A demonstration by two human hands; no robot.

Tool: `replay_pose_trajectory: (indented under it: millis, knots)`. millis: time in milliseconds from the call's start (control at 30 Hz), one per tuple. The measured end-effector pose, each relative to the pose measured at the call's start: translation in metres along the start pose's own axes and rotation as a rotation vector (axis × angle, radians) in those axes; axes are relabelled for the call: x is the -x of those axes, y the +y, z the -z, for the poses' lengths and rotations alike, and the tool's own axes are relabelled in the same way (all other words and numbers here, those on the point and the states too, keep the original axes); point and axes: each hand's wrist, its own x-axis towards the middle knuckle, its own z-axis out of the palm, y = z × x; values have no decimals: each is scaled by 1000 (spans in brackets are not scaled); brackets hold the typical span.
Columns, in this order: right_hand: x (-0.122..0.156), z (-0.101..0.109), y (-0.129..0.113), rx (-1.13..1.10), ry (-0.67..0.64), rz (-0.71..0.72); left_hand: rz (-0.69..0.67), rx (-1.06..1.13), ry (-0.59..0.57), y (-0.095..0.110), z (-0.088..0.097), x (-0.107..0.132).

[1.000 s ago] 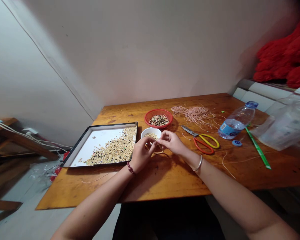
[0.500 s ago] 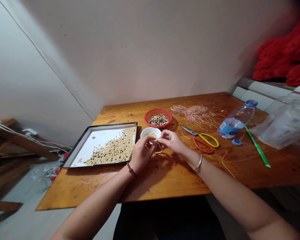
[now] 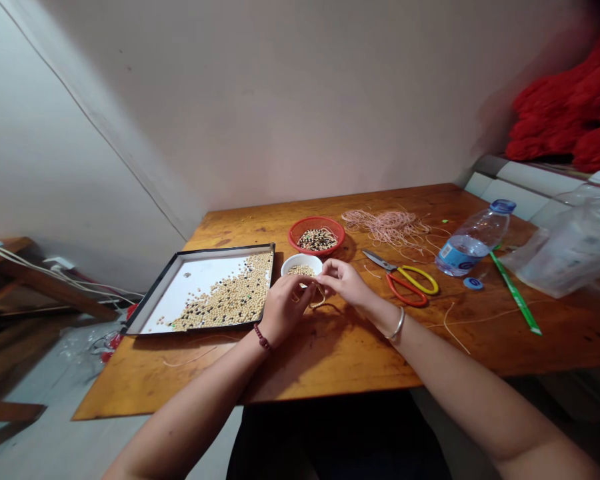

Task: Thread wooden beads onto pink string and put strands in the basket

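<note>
My left hand [image 3: 287,309] and my right hand [image 3: 342,281] meet just in front of a small white bowl [image 3: 301,264] holding pale beads. Their fingertips pinch something small between them, likely a thin cord, though the fingers hide it. A loop of strung beads [image 3: 319,299] hangs below my right fingers. Left of my left hand lies a black-rimmed tray [image 3: 207,263] with many loose pale and dark beads. Behind the bowl stands a red mesh basket [image 3: 317,234] of dark and pale beads.
On the wooden table [image 3: 330,353] lie a tangle of pink cord [image 3: 385,227], orange-and-yellow-handled scissors [image 3: 407,283], a water bottle [image 3: 473,243], its blue cap [image 3: 473,283], a green strip [image 3: 515,300] and a plastic bag [image 3: 573,253]. Red cloth [image 3: 563,113] is piled behind.
My hands stay close together over the same spot, with only slight finger movement. The camera has shifted a little, and nothing on the table has visibly moved.
</note>
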Motion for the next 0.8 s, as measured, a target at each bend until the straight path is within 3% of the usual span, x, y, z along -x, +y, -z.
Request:
replay_pose_trajectory:
  millis: [200,800]
  knots:
    - [1,-1,-1,21,-19,41,-1,-14,11,0,1,-1]
    - [1,1,0,62,-60,51,165,181,-19,-1,-2,-1]
